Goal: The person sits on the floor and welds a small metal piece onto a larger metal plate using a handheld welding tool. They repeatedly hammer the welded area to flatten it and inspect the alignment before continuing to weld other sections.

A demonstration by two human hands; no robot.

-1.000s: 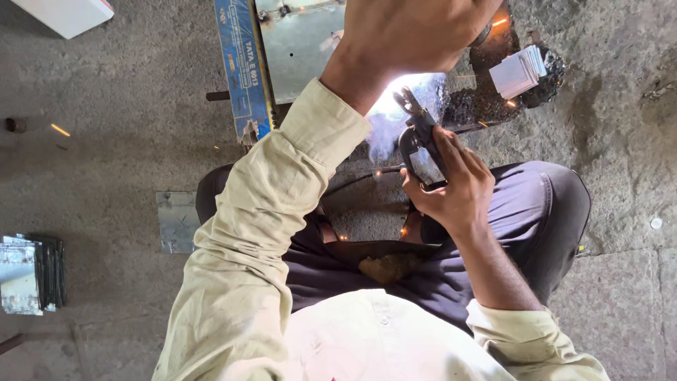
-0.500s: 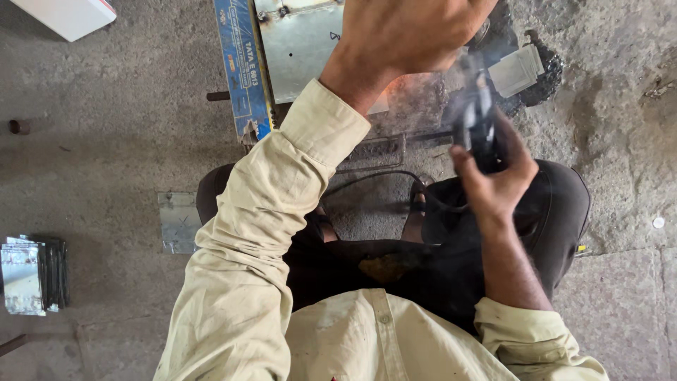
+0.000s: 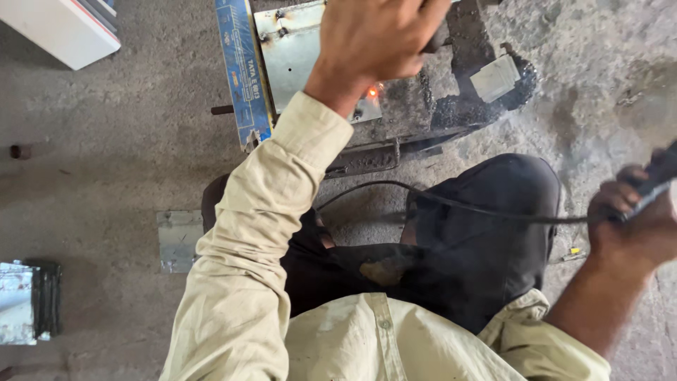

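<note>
The right hand point(image 3: 638, 226), gripping the dark welding electrode holder point(image 3: 652, 185) with its black cable point(image 3: 451, 203), has swung from over the work out to three o'clock. So the arc is broken, leaving an orange glowing spot point(image 3: 371, 92) on the grey sheet-metal plate point(image 3: 303, 53) at twelve o'clock. The left hand point(image 3: 377, 35) stays raised above it, closed on something I cannot make out.

head cam | looks straight down | close over lap, floor point(image 3: 106, 155)
</note>
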